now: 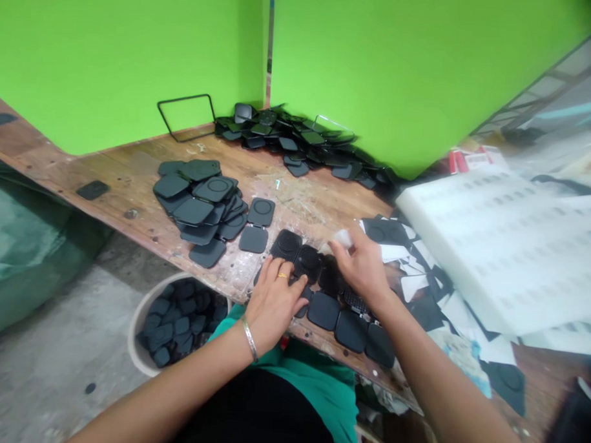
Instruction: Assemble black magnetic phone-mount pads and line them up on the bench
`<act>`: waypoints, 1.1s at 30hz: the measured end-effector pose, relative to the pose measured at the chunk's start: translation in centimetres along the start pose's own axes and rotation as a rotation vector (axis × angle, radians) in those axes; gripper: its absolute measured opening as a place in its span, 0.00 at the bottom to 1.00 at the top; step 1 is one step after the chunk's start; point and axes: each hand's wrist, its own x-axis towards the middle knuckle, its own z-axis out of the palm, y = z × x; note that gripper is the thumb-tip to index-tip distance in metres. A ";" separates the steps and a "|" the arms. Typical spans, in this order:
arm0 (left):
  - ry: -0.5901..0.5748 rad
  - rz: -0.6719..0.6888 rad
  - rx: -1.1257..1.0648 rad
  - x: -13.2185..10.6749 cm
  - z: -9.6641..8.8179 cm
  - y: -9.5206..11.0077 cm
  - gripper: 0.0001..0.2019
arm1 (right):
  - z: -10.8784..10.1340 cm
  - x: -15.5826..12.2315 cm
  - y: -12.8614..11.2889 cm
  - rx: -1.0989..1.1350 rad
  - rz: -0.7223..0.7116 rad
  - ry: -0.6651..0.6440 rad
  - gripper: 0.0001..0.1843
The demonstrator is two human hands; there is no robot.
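My left hand lies with its fingers spread across a row of black hinged square pads at the table's front edge. The fingertips touch a pad with a raised ring. Above the same row, my right hand is closed on a small white piece; its exact kind is unclear. Flat plain halves of the pads line the near edge, while the upper halves, one with a ring, lie behind them. Left of the row lies an unfolded two-part pad. My forearm hides some pads on the right.
A heap of black pads is on the left, with a longer pile against the green panels. A pale bucket of black pieces stands on the floor. Paper scraps and a white foam slab occupy the right.
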 end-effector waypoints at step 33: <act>-0.029 -0.163 0.030 -0.1 -1.9 -3.4 0.17 | 2.9 2.4 -1.4 0.132 0.037 -0.004 0.14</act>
